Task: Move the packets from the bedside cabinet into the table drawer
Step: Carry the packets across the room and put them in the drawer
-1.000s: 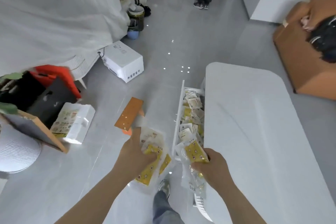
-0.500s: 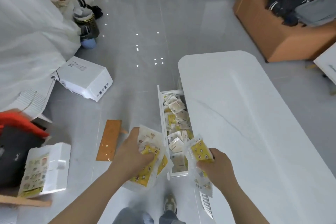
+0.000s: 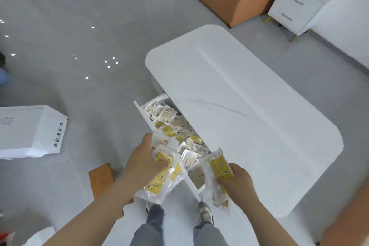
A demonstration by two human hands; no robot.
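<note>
I'm seeing the open drawer [image 3: 144, 116] running 11-to-5 along the table [image 3: 249, 96] edge, already piled with packets [image 3: 169, 118], and both hands are hovering at its near end. Left hand [image 3: 144, 163] is curling tight round a fat bunch [image 3: 159, 181], opening at its 2 o'clock. Right hand [image 3: 238, 182] is pinching a smaller bunch [image 3: 218, 164] standing 12-to-6, opening at its 10, probably the closer drop.
</note>
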